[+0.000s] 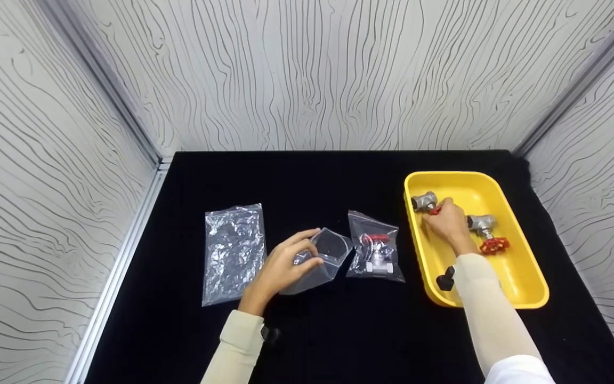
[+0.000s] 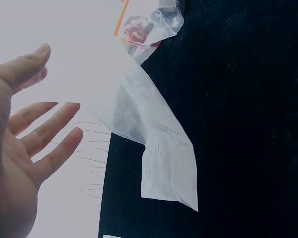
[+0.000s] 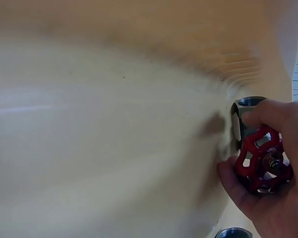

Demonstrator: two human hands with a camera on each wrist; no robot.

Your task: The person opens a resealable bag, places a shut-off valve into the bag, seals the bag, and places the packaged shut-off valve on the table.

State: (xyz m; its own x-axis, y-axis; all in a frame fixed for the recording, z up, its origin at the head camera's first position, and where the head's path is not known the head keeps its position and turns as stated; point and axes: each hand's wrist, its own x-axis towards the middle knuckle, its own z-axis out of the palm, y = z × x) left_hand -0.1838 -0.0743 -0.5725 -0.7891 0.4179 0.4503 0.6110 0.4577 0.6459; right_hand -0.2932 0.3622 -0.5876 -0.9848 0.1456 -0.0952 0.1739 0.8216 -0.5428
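Observation:
At the mouth of a clear zip bag, my left hand has its thumb and fingers apart, touching the plastic. In the left wrist view its fingers are spread, and the bag hangs beyond them, partly washed out by glare. My right hand reaches into a yellow tray and grips a metal gate valve by its red handwheel. A second valve with a red handwheel lies nearby in the tray.
Between the left hand and the tray lies a clear bag with a red-handled valve inside. Flat clear bags rest left of the left hand. Patterned walls stand around the black table.

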